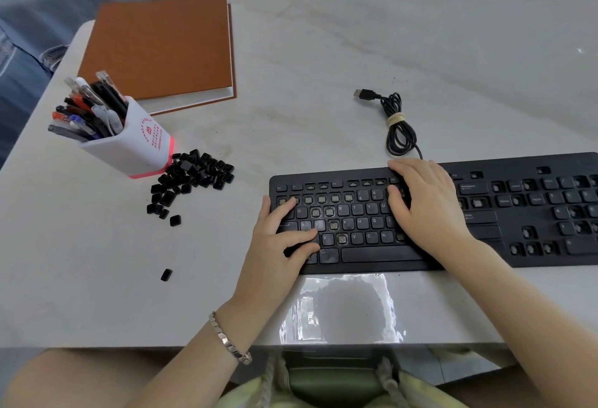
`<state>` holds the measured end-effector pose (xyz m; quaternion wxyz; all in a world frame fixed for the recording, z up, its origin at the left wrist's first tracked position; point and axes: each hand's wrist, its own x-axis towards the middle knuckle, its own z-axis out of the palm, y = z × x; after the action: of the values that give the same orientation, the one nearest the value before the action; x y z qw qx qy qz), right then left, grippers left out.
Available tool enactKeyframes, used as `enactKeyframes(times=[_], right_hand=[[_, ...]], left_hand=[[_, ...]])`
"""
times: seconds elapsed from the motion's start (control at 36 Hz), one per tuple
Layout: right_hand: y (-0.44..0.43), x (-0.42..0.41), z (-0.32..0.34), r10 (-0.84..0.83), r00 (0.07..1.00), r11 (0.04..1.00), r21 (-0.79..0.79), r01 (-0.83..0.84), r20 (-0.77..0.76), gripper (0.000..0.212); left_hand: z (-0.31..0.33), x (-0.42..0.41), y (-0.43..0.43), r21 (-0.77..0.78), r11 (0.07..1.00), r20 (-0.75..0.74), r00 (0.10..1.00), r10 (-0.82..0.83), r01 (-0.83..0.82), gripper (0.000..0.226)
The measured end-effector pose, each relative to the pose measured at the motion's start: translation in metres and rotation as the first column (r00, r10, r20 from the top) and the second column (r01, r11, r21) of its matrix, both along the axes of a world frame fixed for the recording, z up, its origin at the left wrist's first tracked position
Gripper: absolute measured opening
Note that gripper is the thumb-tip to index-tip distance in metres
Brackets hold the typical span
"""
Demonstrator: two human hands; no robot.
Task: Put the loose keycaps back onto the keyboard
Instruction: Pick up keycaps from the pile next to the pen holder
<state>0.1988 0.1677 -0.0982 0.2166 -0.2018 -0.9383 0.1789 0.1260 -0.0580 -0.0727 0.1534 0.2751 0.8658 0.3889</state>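
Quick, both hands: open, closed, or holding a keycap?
Left hand: open, fingers flat on the keyboard, left side, nothing held.
Right hand: open, fingers resting on the upper key rows, nothing visibly held.

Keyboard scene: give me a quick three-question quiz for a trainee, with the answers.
1. True or false: the left hand and the right hand both rest on the keyboard.
2. The pile of loose keycaps lies beside: A the pen holder, B the bracelet, C the book.
3. Is the USB cable plugged in?
Key: 1 true; 2 A; 3 no, its plug lies free on the table.
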Motion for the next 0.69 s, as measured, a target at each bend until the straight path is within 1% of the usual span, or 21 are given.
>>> enactKeyframes(times=[0.14,0.22,0.33,0.42,0.47,0.56,0.61,0.69], right_hand=[[0.0,0.0,0.0,0.005,1.0,1.0,0.007,-0.005,-0.007,0.045],[0.0,0.0,0.0,0.005,1.0,1.0,-0.006,-0.005,0.002,0.045],[0.0,0.001,0.0,0.003,1.0,1.0,-0.018,-0.003,0.02,0.046],[0.0,0.001,0.001,0.004,1.0,1.0,-0.022,-0.003,0.031,0.047],[-0.001,0.001,0.002,0.003,0.999,1.0,-0.026,-0.002,0.038,0.047],[-0.001,0.001,0.004,0.001,0.999,1.0,-0.025,0.001,0.051,0.047],[-0.001,0.001,0.004,-0.002,0.998,1.0,-0.031,0.004,0.06,0.047],[-0.002,0.001,0.006,-0.004,0.998,1.0,-0.03,0.006,0.061,0.047]], left_hand=[[0.0,0.002,0.002,0.002,0.999,0.02,0.999,0.045,-0.045,0.02],[0.003,0.004,0.006,0.03,0.993,0.09,0.989,0.114,-0.118,0.022],[0.008,0.005,0.015,0.07,0.974,0.193,0.961,0.198,-0.215,0.033],[0.009,0.006,0.018,0.081,0.964,0.249,0.942,0.227,-0.253,0.036],[0.01,0.007,0.019,0.097,0.959,0.258,0.938,0.233,-0.265,0.035],[0.01,0.008,0.017,0.087,0.967,0.244,0.946,0.212,-0.239,0.033],[0.009,0.008,0.017,0.076,0.966,0.251,0.942,0.223,-0.249,0.031],[0.007,0.006,0.019,0.076,0.956,0.247,0.934,0.259,-0.285,0.037]])
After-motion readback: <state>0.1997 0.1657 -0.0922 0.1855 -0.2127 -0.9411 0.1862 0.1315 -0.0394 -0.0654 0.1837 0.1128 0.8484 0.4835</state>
